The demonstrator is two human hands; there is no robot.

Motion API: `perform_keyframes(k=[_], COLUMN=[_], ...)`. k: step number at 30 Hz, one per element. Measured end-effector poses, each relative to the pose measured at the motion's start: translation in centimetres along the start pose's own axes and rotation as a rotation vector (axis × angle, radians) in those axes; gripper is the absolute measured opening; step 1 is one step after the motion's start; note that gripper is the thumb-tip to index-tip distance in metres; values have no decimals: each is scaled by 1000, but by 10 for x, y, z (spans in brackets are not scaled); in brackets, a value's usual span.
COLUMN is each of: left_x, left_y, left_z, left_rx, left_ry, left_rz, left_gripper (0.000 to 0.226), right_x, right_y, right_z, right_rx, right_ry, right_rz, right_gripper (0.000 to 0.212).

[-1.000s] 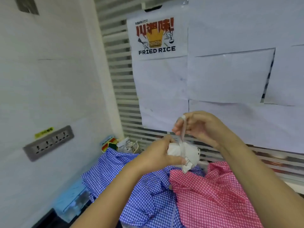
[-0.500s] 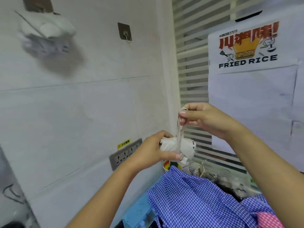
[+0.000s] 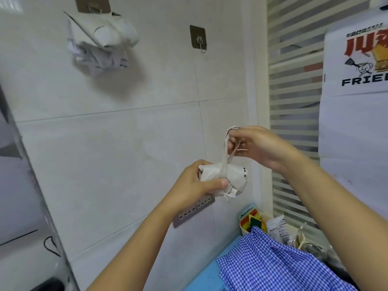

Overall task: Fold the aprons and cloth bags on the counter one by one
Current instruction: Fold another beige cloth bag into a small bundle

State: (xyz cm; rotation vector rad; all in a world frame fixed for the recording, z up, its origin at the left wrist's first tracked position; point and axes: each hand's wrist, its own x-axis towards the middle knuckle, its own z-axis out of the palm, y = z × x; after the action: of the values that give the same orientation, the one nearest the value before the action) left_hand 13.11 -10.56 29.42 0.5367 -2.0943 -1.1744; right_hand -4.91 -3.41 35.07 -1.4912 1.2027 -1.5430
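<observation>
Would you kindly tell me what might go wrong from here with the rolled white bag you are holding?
1. Only the left hand keeps the rolled cloth bag bundled; if that grip loosens it may unroll, and a loose corner hangs below.
2. The right hand pinches just the thin strap, which could slip free.
3. If the bag is meant for the empty wall hook, that hook is small and easy to miss.

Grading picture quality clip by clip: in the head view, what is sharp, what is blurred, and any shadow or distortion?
Head view: the left hand, right hand and the rolled cloth bag they hold are sharp; the hung white bag is smeared, casting a soft shadow down-right; lighting is even, no glare; tile seams slant and bow, typical wide-angle distortion.
</observation>
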Motion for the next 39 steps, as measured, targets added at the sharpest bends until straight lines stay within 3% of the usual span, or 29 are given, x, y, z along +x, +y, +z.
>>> perform_keyframes(k=[4,6,10,13,17,21,25,30,33,36,39], left_x=[11,16,32,41,56,69,82,88,90,94,92], left_y=[0,1,-2,-2,-4,-11,-20,-32,-38,-45,-49], left_z=[-5,-8,-10,-5,6,9,17,28,43,49,58], left_rx=[-32,-8,84,16,3,60,-89,-463,-606,-639,-680], left_ry=[38,53,116,92,101,251,357,277,369,435,384], left_rz=[50,85,121,98,121,137,30,-158,-189,-154,-126], left_gripper=[47,46,50,44,39,38,40,42,34,37,49], right_x=[27,36,54,65,77,81,79,74,67,57,50], right_y=[-8,-11,-7,-1,7,8,12,36,56,72,80], right_z=[-2,-4,-10,-11,-8,-7,-2,0,-4,-8,-18], right_rx=[220,344,393,340,272,-23,-81,59,334,671,754], right_ry=[-81,-201,-402,-319,-229,-151,-167,-97,-38,-46,25], right_rz=[108,137,80,-40,-125,-170,-138,-143,-130,-49,-19], right_gripper=[35,28,43,44,22,21,19,30,42,35,28])
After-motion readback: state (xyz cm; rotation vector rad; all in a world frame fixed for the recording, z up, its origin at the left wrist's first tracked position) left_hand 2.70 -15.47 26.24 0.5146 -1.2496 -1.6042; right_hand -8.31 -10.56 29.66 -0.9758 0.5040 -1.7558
